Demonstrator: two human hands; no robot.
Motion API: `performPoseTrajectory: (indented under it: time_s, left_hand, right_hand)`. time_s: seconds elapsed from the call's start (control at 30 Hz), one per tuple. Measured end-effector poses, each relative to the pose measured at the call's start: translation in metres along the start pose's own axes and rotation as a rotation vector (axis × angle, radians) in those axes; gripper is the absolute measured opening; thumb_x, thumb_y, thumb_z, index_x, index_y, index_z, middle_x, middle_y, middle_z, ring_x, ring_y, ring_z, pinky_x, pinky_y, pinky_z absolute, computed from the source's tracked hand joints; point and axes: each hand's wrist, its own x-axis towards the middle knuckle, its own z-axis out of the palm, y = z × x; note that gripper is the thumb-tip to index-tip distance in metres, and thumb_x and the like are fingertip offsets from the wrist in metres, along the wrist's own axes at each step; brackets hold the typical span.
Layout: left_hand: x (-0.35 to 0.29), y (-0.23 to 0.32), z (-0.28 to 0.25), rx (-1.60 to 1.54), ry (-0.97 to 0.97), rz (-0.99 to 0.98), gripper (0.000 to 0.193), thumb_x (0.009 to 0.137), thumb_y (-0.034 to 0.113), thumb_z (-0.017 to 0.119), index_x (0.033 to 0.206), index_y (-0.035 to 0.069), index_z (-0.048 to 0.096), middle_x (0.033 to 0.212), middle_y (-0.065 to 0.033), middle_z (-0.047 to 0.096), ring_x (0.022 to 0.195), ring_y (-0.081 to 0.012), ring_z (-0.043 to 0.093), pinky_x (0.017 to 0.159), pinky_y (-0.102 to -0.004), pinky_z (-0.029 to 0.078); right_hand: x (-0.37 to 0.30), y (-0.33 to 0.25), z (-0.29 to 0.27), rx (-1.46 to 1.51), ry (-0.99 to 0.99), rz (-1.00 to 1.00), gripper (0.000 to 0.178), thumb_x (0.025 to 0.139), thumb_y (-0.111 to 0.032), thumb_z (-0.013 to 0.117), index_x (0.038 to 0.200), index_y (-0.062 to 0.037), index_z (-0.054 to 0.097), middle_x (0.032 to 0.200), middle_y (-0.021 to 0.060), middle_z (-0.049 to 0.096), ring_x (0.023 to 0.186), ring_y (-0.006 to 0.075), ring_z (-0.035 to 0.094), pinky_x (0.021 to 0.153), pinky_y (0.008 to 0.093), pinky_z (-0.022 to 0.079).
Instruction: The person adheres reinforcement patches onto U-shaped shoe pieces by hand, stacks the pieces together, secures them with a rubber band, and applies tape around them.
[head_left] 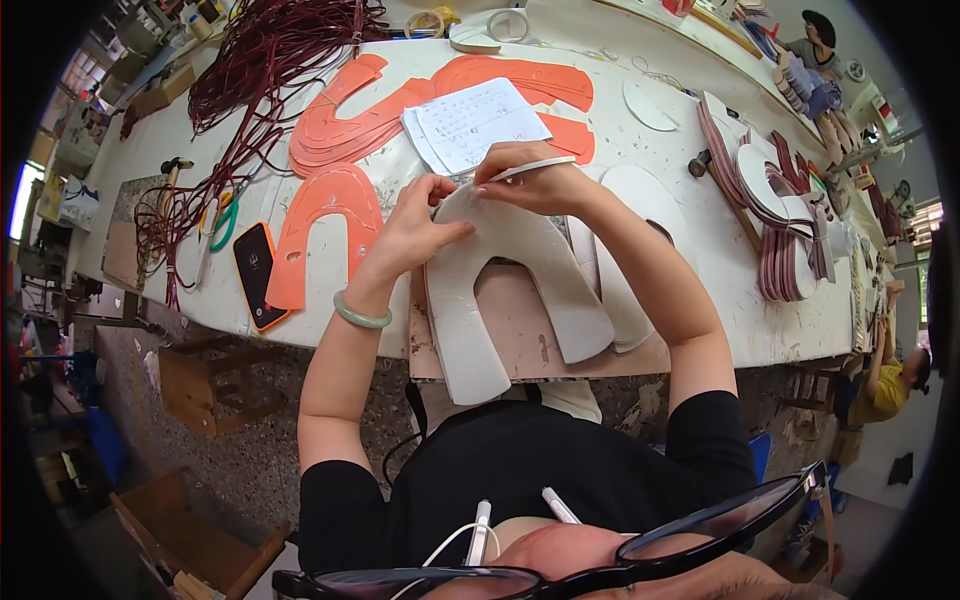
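Note:
A white horseshoe-shaped piece (pixel 466 340) lies in front of me, its two legs pointing toward my body. My left hand (pixel 418 226) is closed on its upper left edge, thumb on top. At the top of the curve, my right hand (pixel 535 183) has its fingers pinched together close to the surface. A slim white pen-like stick (pixel 545 166) runs out of that hand to the right; its tip is hidden by the fingers. Under the piece is a brownish board (pixel 508 315). More white curved pieces (pixel 632 300) lie beside it on the right.
Around the white table (pixel 730 330) are orange horseshoe templates (pixel 330 190), written sheets (pixel 475 120), a phone (pixel 258 275), green-handled scissors (pixel 226 222), dark red cords (pixel 260 60) and banded bundles of curved pieces (pixel 785 215). A wooden stool (pixel 215 385) stands below left. Other people sit at far right.

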Motion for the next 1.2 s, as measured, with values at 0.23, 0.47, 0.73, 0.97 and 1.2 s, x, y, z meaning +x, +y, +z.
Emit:
performPoseTrajectory:
  time_s: [0.23, 0.47, 0.73, 0.97, 1.2]
  left_hand:
    - [-0.006, 0.023, 0.003, -0.563, -0.137, -0.219, 0.039, 0.088, 0.005, 0.065, 0.12, 0.001, 0.043, 0.1, -0.0103, 0.063, 0.09, -0.0147, 0.06, 0.08, -0.0277, 0.048]
    - [-0.007, 0.02, -0.01, -0.834, -0.15, -0.24, 0.049, 0.088, 0.003, 0.064, 0.134, -0.002, 0.049, 0.112, -0.0095, 0.066, 0.099, -0.0124, 0.063, 0.082, -0.0256, 0.052]
    - [0.002, 0.013, -0.011, -0.992, -0.114, -0.35, 0.032, 0.095, 0.016, 0.059, 0.121, -0.003, 0.059, 0.109, -0.0078, 0.067, 0.093, -0.0125, 0.065, 0.078, -0.0256, 0.054]
    - [0.001, -0.066, -0.082, -0.634, 0.173, -0.308, 0.027, 0.097, 0.019, 0.059, 0.112, -0.003, 0.063, 0.093, -0.0052, 0.068, 0.079, -0.0101, 0.064, 0.069, -0.0255, 0.053]
    - [0.005, -0.107, -0.16, -0.656, 0.131, -0.399, 0.024, 0.098, 0.02, 0.057, 0.109, 0.0, 0.065, 0.093, -0.0033, 0.068, 0.077, -0.0097, 0.065, 0.069, -0.024, 0.053]
  right_hand:
    - [0.003, 0.009, 0.004, -0.121, 0.183, -0.134, 0.007, 0.085, -0.007, 0.068, 0.091, -0.0048, 0.068, 0.09, 0.0064, 0.065, 0.082, 0.0236, 0.062, 0.071, 0.0327, 0.05]
    - [-0.022, 0.001, 0.018, -0.503, 0.405, -0.569, 0.023, 0.066, -0.001, 0.068, 0.087, -0.0103, 0.066, 0.093, 0.0019, 0.06, 0.085, 0.0201, 0.06, 0.071, 0.032, 0.049]
    - [-0.029, -0.007, 0.037, -0.54, 0.34, -0.584, 0.018, 0.078, -0.007, 0.06, 0.095, -0.0126, 0.061, 0.107, 0.0005, 0.062, 0.106, 0.0195, 0.058, 0.085, 0.0386, 0.045]
    - [-0.189, -0.046, 0.038, 0.227, -0.081, -0.093, 0.013, 0.085, -0.002, 0.065, 0.096, -0.0085, 0.06, 0.092, 0.0124, 0.063, 0.086, 0.034, 0.062, 0.073, 0.0384, 0.051]
    - [-0.332, -0.093, -0.069, 0.741, -0.036, 0.597, 0.011, 0.087, -0.008, 0.07, 0.086, 0.0011, 0.063, 0.077, 0.0096, 0.068, 0.068, 0.0138, 0.065, 0.06, 0.0293, 0.052]
